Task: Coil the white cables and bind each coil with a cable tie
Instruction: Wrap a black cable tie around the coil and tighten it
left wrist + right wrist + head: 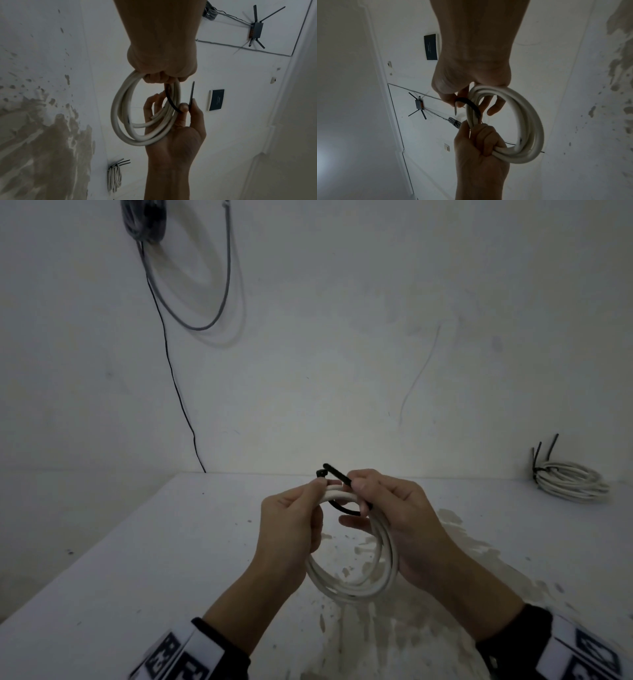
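Note:
A coil of white cable (356,583) hangs above the white table (171,559), held up between both hands. My left hand (318,485) grips the top of the coil, and its thumb and forefinger also pinch the head of a black cable tie (346,510). The tie loops under the coil's strands. My right hand (356,485) pinches the tie's tail just above the coil, with its other fingers spread behind the strands. In the left wrist view the cable tie (171,102) curves round the coil (118,108). The right wrist view shows the tie (471,104) crossing the coil (534,121).
A bundle of white coils (572,481) bound with black ties lies at the table's back right, against the wall. A grey cable loop (209,302) and a thin black wire (171,364) hang on the wall at left. A worn patch (394,628) marks the tabletop below my hands.

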A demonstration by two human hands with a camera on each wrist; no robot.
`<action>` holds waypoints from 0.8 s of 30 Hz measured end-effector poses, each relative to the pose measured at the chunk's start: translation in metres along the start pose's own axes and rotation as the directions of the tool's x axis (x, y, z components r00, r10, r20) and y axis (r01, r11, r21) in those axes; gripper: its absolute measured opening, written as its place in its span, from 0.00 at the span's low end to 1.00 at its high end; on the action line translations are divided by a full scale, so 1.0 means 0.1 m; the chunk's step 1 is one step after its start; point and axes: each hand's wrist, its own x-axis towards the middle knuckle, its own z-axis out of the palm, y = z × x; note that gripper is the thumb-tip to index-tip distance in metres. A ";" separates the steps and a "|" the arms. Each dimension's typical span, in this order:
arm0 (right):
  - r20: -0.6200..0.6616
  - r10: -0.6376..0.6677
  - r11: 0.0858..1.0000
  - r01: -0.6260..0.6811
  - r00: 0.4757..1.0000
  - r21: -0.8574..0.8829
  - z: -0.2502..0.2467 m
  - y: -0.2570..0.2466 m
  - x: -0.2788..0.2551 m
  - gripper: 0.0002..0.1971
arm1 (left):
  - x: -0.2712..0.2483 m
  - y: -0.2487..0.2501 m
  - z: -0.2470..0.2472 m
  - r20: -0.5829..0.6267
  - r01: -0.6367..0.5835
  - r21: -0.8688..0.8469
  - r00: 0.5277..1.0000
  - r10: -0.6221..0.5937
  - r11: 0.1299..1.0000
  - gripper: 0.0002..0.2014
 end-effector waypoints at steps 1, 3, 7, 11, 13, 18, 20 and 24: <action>-0.001 0.009 1.000 -0.009 1.000 0.015 0.00 0.00 0.00 0.18 | 0.00 0.00 0.00 0.001 -0.016 0.010 1.000 0.016 1.000 0.17; -0.022 0.022 1.000 -0.021 1.000 0.016 0.00 0.01 -0.01 0.21 | 0.00 0.00 -0.01 0.005 -0.050 0.031 0.999 0.050 0.998 0.16; -0.065 0.025 1.000 -0.026 0.998 -0.013 0.02 0.01 -0.01 0.21 | 0.01 -0.02 -0.02 0.006 -0.086 0.057 0.996 0.086 0.995 0.16; -0.071 0.032 0.999 -0.032 0.997 0.002 0.02 0.03 0.00 0.18 | 0.01 -0.03 -0.05 0.028 -0.096 0.058 0.995 0.095 0.994 0.18; -0.054 0.021 1.000 -0.021 0.998 0.009 0.01 0.04 -0.01 0.19 | 0.01 -0.03 -0.06 0.039 -0.094 0.060 0.995 0.091 0.994 0.17; -0.005 0.020 1.000 -0.020 1.000 0.021 0.00 0.06 0.00 0.18 | 0.02 -0.02 -0.09 0.078 -0.072 0.056 0.995 0.067 0.996 0.18; 0.006 0.017 0.999 -0.017 1.000 0.035 0.00 0.07 0.00 0.18 | 0.03 -0.02 -0.10 0.088 -0.066 0.054 0.994 0.061 0.996 0.19; 0.013 0.004 0.998 -0.005 1.000 0.063 -0.01 0.09 0.01 0.19 | 0.04 -0.02 -0.11 0.106 -0.045 0.039 0.994 0.041 0.998 0.20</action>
